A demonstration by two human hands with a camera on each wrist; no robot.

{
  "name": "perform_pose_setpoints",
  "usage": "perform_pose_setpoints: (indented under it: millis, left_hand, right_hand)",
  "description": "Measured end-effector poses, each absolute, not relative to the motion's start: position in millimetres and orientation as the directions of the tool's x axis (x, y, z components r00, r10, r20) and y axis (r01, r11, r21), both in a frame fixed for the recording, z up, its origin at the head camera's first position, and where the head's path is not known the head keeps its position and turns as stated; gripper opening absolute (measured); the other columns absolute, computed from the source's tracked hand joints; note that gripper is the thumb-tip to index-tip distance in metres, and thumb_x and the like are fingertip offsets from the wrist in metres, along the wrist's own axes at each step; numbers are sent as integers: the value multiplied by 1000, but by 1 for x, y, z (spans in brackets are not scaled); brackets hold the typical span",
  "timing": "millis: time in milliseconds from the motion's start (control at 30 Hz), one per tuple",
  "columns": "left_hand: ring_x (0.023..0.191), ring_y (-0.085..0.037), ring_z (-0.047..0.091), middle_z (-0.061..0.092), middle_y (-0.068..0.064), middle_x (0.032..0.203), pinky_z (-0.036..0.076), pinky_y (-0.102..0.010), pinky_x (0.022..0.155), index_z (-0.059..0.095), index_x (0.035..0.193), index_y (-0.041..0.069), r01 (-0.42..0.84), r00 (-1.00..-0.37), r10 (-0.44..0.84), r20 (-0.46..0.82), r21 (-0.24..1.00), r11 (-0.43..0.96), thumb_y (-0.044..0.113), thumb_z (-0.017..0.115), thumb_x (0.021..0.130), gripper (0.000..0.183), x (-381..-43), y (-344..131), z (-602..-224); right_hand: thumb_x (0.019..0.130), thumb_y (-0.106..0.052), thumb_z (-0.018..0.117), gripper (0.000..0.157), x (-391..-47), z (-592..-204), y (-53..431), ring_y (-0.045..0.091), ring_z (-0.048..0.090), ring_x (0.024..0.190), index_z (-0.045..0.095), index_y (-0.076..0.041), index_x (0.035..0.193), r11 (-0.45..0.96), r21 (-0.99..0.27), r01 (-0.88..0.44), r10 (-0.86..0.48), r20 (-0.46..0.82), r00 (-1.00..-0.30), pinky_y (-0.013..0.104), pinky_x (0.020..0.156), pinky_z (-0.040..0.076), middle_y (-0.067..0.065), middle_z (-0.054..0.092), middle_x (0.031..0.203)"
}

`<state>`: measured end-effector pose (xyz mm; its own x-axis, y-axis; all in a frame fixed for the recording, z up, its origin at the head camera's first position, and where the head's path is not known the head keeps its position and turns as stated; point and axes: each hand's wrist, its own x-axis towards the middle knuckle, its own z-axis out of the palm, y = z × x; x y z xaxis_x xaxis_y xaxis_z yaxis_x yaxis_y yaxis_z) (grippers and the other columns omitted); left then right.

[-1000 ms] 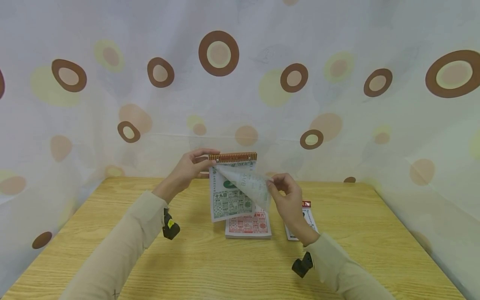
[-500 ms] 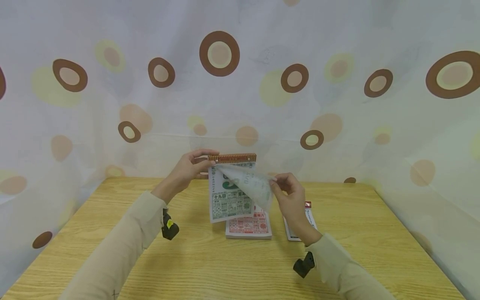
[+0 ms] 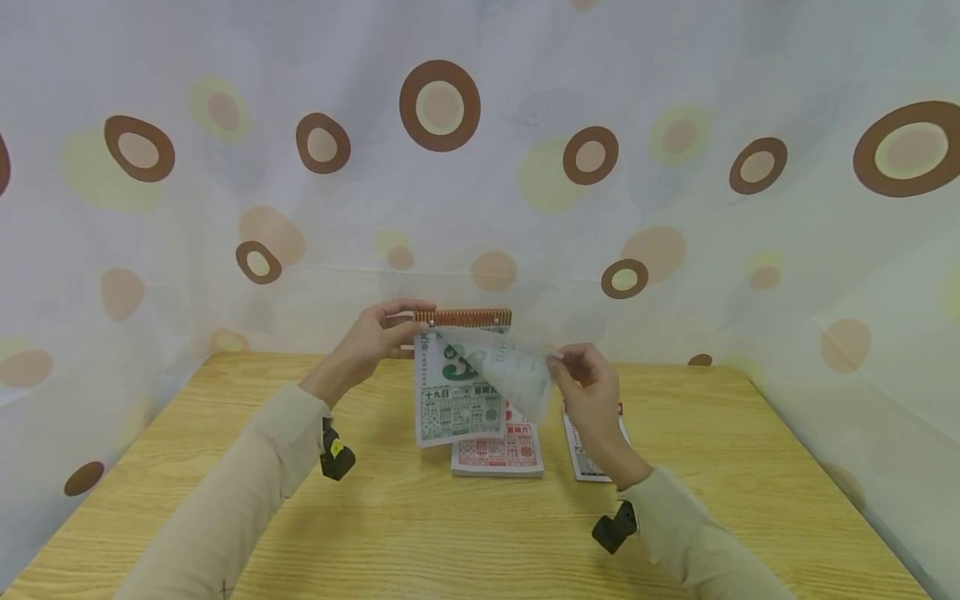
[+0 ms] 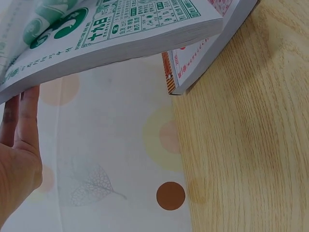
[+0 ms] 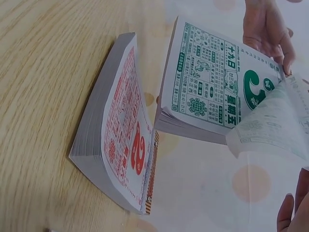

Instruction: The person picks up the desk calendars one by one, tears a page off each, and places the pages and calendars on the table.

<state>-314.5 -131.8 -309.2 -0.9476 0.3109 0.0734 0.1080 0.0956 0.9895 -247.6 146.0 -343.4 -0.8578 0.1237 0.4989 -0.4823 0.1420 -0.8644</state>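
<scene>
Green calendar [image 3: 460, 408] in our grip, we hold it up over the table [image 3: 450, 542], near the middle of the head view, printed face toward us and striped strip [image 3: 465, 317] at twelve o'clock. Our left hand [image 3: 372, 333] pinches its corner at ten o'clock, thumb on the front and fingers behind. Our right hand [image 3: 588, 387], out past three o'clock, pinches the free end of the top page [image 3: 521, 379] between thumb and fingers (we see its print faintly through the thin paper). That page slants across the face, reaching back to near our left thumb; how much of it is joined under the strip we cannot tell. Beneath it shows a sheet with a large green numeral, partly covered.

Toward five o'clock, a red calendar [image 3: 498, 450] lies on the table, its upper part hidden behind the green one; whether the two touch we cannot tell. Farther out, at four o'clock, a pad [image 3: 583, 461] with a red top lies partly behind our right hand. Black devices [image 3: 337, 456] sit at our wrists, by the cuffs of our beige sleeves [image 3: 255, 483]. Spotted cloth [image 3: 450, 208] hangs behind the table.
</scene>
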Motion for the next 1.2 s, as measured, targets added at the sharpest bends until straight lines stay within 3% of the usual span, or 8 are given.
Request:
perform_pose_setpoints:
  millis: [333,700,1200]
  left_hand:
    - [92,-17,65,65,-8,106,54,-40,83,54,122,15,109,-945,321,71,989,101,16,60,87,36,-316,-131,-310]
    - [93,-18,65,65,-11,109,54,-41,84,54,123,14,103,-944,323,67,990,93,15,60,87,36,-316,-130,-309]
    - [94,-19,66,62,-15,117,54,-39,83,52,124,13,102,-942,330,63,989,105,16,59,87,38,-311,-137,-310]
  right_hand:
    - [87,1,56,9,-243,-337,147,6,56,71,54,9,92,184,-863,-470,126,495,-859,14,59,44,9,57,83]
    - [86,-1,58,8,-256,-350,154,6,54,68,57,5,91,152,-845,-512,130,531,-837,14,58,44,-3,57,79]
    - [88,-6,57,14,-260,-357,163,6,54,68,54,6,93,138,-826,-547,112,562,-820,16,64,48,-5,56,76]
